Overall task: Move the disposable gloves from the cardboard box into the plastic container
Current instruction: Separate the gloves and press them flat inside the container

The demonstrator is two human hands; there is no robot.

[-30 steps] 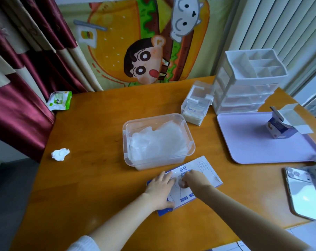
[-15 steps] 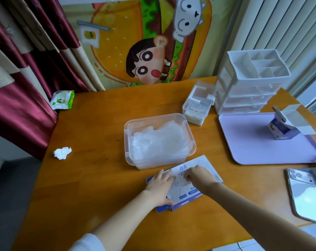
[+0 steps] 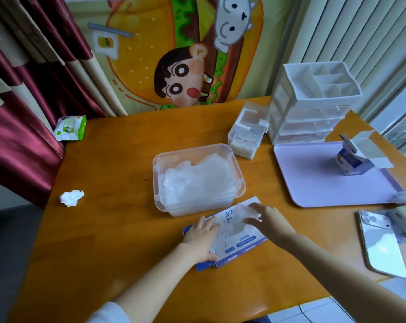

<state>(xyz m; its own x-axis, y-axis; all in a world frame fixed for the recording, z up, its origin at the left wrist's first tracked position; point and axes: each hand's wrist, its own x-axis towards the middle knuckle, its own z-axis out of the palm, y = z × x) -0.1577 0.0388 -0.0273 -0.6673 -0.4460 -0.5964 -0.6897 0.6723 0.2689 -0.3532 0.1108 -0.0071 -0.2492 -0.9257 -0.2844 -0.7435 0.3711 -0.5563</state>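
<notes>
Gloves (image 3: 197,180) lie in a cloudy, see-through heap inside the container (image 3: 241,183) at the middle of the table (image 3: 109,173). Just in front of it lies the flat blue and white box (image 3: 244,242). The left hand (image 3: 201,236) still rests flat on the box's left end, fingers straight. The right hand (image 3: 273,221) has lifted from the slot since half a second ago; its thumb and fingers pinch one thin glove (image 3: 238,221), drawn up just above the box top.
</notes>
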